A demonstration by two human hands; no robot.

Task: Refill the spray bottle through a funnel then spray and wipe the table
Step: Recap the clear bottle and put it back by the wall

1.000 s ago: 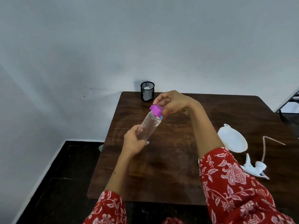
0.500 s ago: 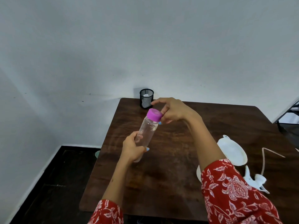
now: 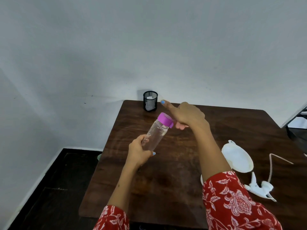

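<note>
A black mesh cup (image 3: 150,101) stands at the table's (image 3: 166,188) far left corner. The left hand (image 3: 138,153) grips the base of a clear bottle (image 3: 155,134), held tilted above the table, its purple cap (image 3: 165,120) on. The right hand (image 3: 186,116) sits beside the cap, forefinger straight; whether it touches the cap is unclear. Further right lie a white funnel (image 3: 237,157) and a spray head (image 3: 260,188).

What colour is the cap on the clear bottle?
Purple-pink; the cap on the clear bottle shows plainly in the head view.
</note>
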